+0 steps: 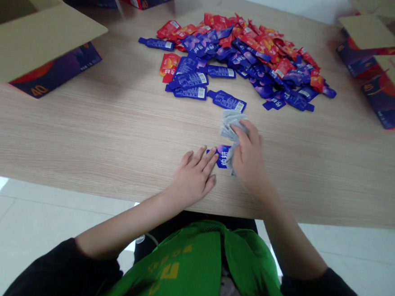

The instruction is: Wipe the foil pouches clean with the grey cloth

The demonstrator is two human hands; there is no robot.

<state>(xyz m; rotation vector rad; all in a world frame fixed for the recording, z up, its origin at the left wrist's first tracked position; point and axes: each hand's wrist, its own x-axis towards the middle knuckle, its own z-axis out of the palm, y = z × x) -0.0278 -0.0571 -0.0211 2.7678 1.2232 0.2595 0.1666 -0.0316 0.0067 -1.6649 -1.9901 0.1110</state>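
- Wood-grained and pale, the table is carrying everything else listed here.
- The open cardboard box is standing at the far left, its flap spreading toward the middle; more boxes are lining the back and the right.
- The heap of red and blue sachets is sprawling across the far middle, a few blue ones lying loose at its near edge.
- The left hand is lying palm down, fingers extended and slightly spread, the fingertips pressing on the narrow end of the single sachet.
- The right hand is curling partly closed, pinching the cloth between thumb and fingers.
- The grey cloth is bunching in that grip, one part reaching toward the heap, another covering the sachet's wider end.
- The single blue sachet is lying flat between the hands, near the table's front edge.
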